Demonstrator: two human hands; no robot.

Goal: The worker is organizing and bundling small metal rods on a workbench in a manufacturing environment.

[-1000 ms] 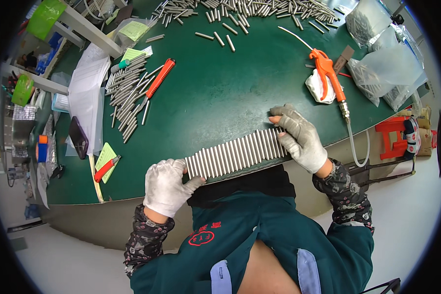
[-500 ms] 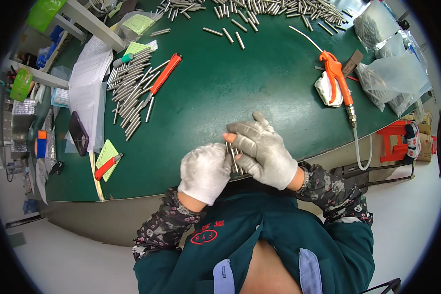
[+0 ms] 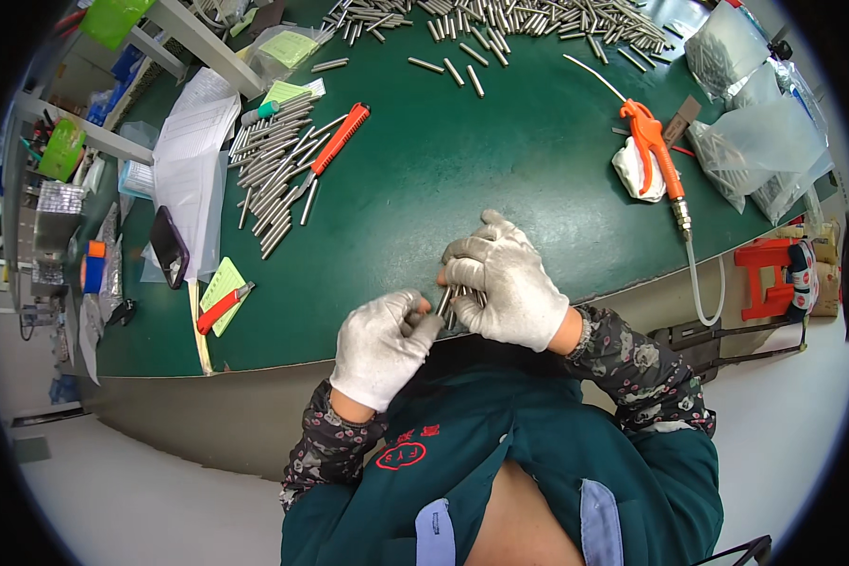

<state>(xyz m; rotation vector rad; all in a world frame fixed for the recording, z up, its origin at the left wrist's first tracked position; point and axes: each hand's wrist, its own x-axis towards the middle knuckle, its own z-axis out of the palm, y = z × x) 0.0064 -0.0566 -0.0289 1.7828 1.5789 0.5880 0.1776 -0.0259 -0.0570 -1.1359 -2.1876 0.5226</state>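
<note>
Several short metal pins [image 3: 456,304] are gathered at the table's near edge, under the curled fingers of my right hand [image 3: 511,288], which is closed on them. My left hand [image 3: 379,347], also in a white glove, is just left of the bundle. Its fingers are bent, with a gap between forefinger and thumb and nothing visible held there. The fingertips come close to the leftmost pin; whether they touch it I cannot tell. My right fingers cover part of the bundle.
A pile of pins [image 3: 278,160] lies at left beside an orange-red cutter knife [image 3: 341,139]; a larger heap [image 3: 538,17] spreads along the back. At right are an orange air gun [image 3: 653,151] and bagged pins [image 3: 759,156]. A phone [image 3: 169,247] and red knife [image 3: 221,309] lie left.
My left hand has drawn slightly away from the pins, and a gap has appeared between its forefinger and thumb. My right fingers have curled further over the bundle. The view has shifted slightly.
</note>
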